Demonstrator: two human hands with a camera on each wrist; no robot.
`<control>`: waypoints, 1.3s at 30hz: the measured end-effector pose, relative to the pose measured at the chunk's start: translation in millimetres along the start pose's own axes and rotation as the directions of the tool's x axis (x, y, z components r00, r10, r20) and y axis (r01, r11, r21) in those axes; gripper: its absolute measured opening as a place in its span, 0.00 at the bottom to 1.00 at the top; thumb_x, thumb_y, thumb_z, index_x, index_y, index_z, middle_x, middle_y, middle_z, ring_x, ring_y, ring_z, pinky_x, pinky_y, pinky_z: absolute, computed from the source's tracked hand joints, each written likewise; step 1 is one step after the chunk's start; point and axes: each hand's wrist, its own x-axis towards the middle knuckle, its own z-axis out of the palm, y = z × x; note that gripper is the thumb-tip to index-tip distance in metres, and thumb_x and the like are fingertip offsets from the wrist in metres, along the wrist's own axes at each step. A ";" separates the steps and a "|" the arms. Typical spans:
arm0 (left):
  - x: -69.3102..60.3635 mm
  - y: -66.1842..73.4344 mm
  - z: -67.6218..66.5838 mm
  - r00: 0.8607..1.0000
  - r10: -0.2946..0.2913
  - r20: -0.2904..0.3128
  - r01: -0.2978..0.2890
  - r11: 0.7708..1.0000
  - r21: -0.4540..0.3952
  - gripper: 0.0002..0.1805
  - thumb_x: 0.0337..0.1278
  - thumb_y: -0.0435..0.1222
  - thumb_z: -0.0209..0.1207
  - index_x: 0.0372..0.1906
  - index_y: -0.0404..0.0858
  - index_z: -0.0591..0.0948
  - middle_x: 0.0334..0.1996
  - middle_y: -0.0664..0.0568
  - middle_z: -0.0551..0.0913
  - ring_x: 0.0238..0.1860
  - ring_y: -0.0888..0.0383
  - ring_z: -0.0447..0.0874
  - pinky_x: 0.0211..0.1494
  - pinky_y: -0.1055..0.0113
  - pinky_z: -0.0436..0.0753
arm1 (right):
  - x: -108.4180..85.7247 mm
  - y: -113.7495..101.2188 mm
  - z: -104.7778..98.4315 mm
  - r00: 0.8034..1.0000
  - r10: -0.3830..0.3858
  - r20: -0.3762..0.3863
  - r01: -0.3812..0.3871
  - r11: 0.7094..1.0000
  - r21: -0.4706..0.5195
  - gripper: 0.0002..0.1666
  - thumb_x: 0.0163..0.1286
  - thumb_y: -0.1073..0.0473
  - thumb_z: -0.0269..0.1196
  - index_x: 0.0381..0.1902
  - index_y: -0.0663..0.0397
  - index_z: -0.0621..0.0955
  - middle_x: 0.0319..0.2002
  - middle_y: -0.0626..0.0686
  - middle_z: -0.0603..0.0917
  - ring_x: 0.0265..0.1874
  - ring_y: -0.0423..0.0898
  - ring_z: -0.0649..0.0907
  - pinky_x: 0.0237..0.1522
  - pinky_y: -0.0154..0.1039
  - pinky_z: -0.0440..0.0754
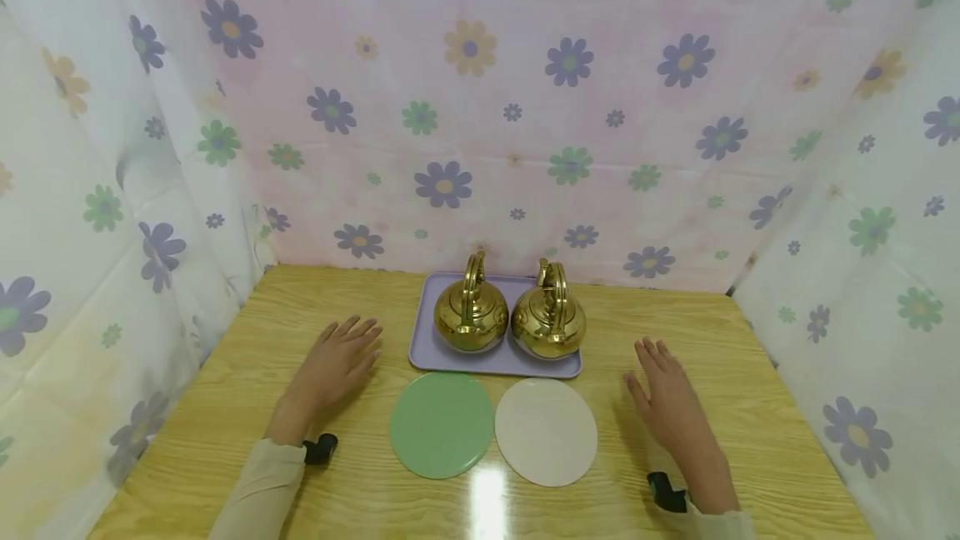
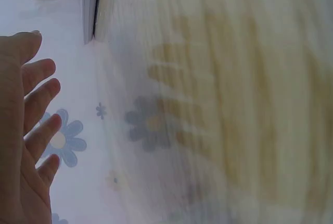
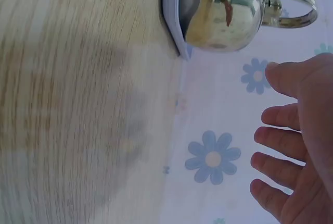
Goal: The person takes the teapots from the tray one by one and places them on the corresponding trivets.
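Left hand [image 1: 337, 363]: hovered left of the purple tray [image 1: 423, 340], its fingers [image 2: 41, 107] slightly spread and pinching nothing.
Right hand [image 1: 666, 394]: hovered well apart from the tray's right side; its fingers [image 3: 278, 140] were also slightly spread and held nothing.
Brass kettles: the left kettle [image 1: 471, 319] and right kettle [image 1: 549, 325] stood upright on the tray, just beside each other; whether their bellies touched could not be told.
Handles: each rose in an arch over its lid, probably the surest hold, since the polished, rounded bellies looked slippery.
Approach: coming in from the outer sides seemed best, one kettle at a time, lifted straight up and kept level so that it would not knock its neighbour.
Discs: a green disc [image 1: 442, 425] and a white disc [image 1: 547, 432] lay flat before the tray, almost edge to edge; sleeves were better kept off them.
Desk: the wood-grain desk [image 1: 390, 507] was glossy, with a bright glare at the near edge.
Floral cloth: flower-printed cloth [image 1: 517, 140] hung behind the desk and along both sides, pinkish at the back, whiter at the flanks.
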 end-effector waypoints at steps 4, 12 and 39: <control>3.7 3.0 1.7 0.998 0.058 -0.031 -0.058 0.998 -0.009 0.23 0.74 0.42 0.57 0.66 0.33 0.79 0.68 0.40 0.76 0.71 0.36 0.69 0.76 0.37 0.60 | -3.4 -9.2 5.2 0.995 -0.061 -0.073 0.060 0.998 -0.010 0.32 0.75 0.61 0.62 0.69 0.75 0.69 0.68 0.74 0.71 0.68 0.72 0.69 0.66 0.69 0.69; 8.1 12.6 5.9 0.987 0.125 -0.105 -0.131 0.990 -0.047 0.19 0.68 0.38 0.63 0.56 0.32 0.85 0.58 0.40 0.85 0.63 0.37 0.79 0.71 0.36 0.67 | -4.5 -20.6 25.3 0.963 -0.176 -0.207 0.202 0.973 0.113 0.24 0.70 0.67 0.66 0.63 0.68 0.79 0.58 0.67 0.82 0.58 0.66 0.81 0.54 0.62 0.82; 37.8 30.4 32.7 0.988 0.147 -0.053 -0.154 0.967 -0.204 0.18 0.63 0.37 0.67 0.53 0.31 0.87 0.58 0.40 0.85 0.66 0.34 0.76 0.72 0.32 0.65 | 46.9 -86.4 81.3 0.953 -0.227 -0.201 0.296 0.550 0.781 0.18 0.76 0.72 0.56 0.60 0.73 0.79 0.53 0.74 0.83 0.54 0.48 0.86 0.54 0.30 0.83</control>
